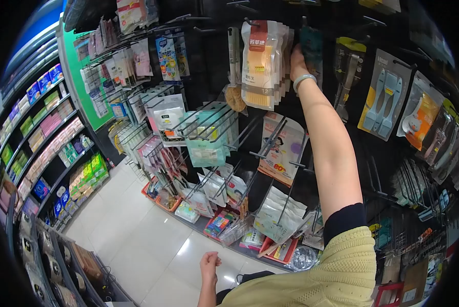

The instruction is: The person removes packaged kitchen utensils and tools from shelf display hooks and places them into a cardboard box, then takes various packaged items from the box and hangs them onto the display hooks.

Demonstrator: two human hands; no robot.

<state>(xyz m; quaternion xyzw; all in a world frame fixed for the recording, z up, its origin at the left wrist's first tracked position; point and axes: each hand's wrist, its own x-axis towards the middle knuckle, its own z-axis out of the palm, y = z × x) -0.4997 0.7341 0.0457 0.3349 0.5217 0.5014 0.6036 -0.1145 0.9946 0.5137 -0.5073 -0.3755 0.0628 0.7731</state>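
My right hand (298, 65), with a pale bangle at the wrist, reaches up to the hanging display. It is against a dark teal package (312, 45) on a hook, and most of its fingers are hidden there. Just left of it hangs a row of clear packs of thin yellowish sticks (259, 64) with a red-brown label. To its right is a long metal utensil in a black and yellow-green pack (348, 71). Low in the view, my left hand (209, 263) hangs over the floor with its fingers curled in; nothing shows in it.
Black hooks jut from the wall, holding blue brushes on a card (384, 102), teal-white packs (206, 138) and a child-printed pack (282, 146). Red baskets (283, 253) line the bottom shelf. Across the tiled floor (153, 245) stand tissue shelves (50, 123) and a lower left rack (60, 271).
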